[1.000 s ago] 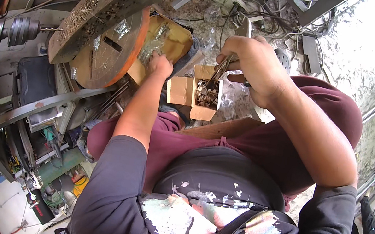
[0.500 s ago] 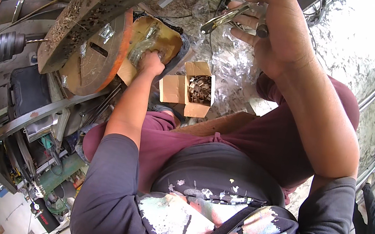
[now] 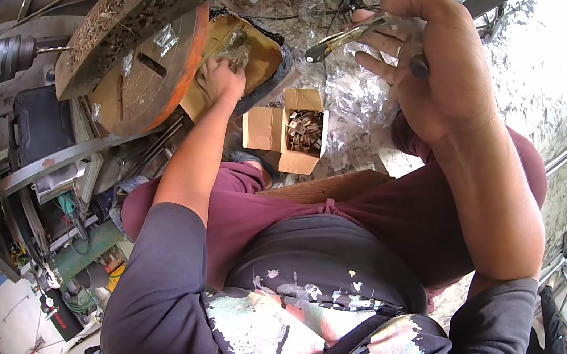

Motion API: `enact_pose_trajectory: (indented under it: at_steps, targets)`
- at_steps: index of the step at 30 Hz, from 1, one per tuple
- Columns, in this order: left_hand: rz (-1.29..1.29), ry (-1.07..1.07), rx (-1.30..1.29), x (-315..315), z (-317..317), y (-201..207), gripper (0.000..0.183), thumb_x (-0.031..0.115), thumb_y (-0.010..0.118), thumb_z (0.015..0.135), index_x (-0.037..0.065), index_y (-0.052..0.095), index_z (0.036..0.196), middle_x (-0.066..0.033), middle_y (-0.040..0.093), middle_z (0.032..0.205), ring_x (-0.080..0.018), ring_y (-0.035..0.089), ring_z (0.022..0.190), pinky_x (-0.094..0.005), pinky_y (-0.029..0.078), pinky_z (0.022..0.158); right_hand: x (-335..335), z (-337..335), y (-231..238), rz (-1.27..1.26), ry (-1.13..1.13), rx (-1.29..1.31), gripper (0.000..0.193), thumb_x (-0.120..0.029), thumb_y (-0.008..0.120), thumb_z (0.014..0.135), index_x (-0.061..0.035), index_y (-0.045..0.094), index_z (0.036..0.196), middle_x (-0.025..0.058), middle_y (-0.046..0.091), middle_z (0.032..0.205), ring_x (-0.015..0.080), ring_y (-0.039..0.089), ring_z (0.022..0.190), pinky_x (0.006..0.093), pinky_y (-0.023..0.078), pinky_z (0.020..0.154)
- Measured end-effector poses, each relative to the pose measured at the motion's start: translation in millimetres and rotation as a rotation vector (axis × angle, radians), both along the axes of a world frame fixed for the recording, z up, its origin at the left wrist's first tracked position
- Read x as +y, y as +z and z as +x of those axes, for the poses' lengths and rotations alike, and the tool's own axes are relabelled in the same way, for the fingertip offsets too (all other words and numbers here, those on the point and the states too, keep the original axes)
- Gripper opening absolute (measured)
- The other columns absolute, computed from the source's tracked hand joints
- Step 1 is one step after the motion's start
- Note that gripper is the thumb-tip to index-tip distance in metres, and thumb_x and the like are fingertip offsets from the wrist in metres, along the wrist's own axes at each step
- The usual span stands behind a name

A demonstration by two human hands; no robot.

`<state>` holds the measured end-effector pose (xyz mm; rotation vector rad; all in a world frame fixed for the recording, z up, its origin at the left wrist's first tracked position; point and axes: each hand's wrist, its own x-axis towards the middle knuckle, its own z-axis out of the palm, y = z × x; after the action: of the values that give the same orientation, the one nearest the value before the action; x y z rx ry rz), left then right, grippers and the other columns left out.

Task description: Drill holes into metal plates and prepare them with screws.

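At the upper left, my left hand [image 3: 224,80] reaches into an open yellow-lined container [image 3: 264,53] with a dark rim. Its fingers are closed on a crumpled clear plastic bag [image 3: 235,47], and the bag's contents cannot be made out. My right hand [image 3: 441,76] is raised at the upper right, holding a metal hand tool [image 3: 344,39] that looks like pliers. One end points left; a dark rounded end shows by the palm. Between the hands, an open cardboard box [image 3: 265,130] on the floor holds many small brownish metal pieces [image 3: 305,130].
A large round wooden disc [image 3: 145,76] with an orange edge and a thick board [image 3: 146,17] stand left of the container. Further left a drill chuck [image 3: 11,59] holds a bit. Clear plastic scraps [image 3: 366,90] litter the floor. Metal rods and frames line the right side.
My left hand has shifted slightly up inside the container, and more of its fingers show on the plastic. My right hand and its tool have moved a little down and right.
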<state>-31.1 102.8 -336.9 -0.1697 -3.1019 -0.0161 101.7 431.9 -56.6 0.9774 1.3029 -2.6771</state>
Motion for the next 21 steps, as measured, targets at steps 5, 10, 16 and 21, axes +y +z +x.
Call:
enact_pose_trajectory:
  at_steps: [5,10,16,21]
  targets:
    - [0.455,0.127,0.095,-14,-27,-13,0.029,0.029,0.069,0.088,0.003,0.072,0.102,-0.0160,0.066,0.112,-0.0307,0.065,0.105,-0.0379,0.052,0.086,-5,-9,19,-0.059,-0.047,-0.116,0.008,-0.015,0.054,0.092,-0.0100,0.061,0.093,0.0068,0.063,0.090,0.0200,0.060,0.084,0.0365,0.048,0.078]
    - [1.578,0.704,-0.233,-23,-47,-16,0.023,0.024,0.062,0.092,0.004,0.065,0.105,-0.0075,0.069,0.091,-0.0217,0.067,0.073,-0.0337,0.051,0.065,-10,-6,19,0.018,-0.022,0.003,0.014,-0.020,0.059,0.095,-0.0076,0.060,0.101,0.0115,0.070,0.096,0.0209,0.066,0.082,0.0357,0.055,0.080]
    - [1.523,0.503,-0.698,-26,-42,13,0.027,0.013,0.051,0.094,0.002,0.057,0.118,-0.0147,0.069,0.097,-0.0251,0.070,0.071,-0.0379,0.059,0.062,-15,-21,26,-0.013,-0.044,-0.171,0.015,-0.020,0.060,0.092,-0.0071,0.063,0.097,0.0099,0.065,0.099,0.0231,0.061,0.095,0.0418,0.047,0.087]
    - [1.099,0.161,-1.069,13,30,73,0.046,0.002,0.041,0.091,0.001,0.058,0.134,-0.0201,0.067,0.104,-0.0217,0.064,0.063,-0.0374,0.060,0.054,-9,-23,-2,0.275,-0.155,0.114,0.024,-0.018,0.065,0.091,-0.0003,0.060,0.107,0.0035,0.055,0.079,0.0169,0.057,0.072,0.0280,0.048,0.071]
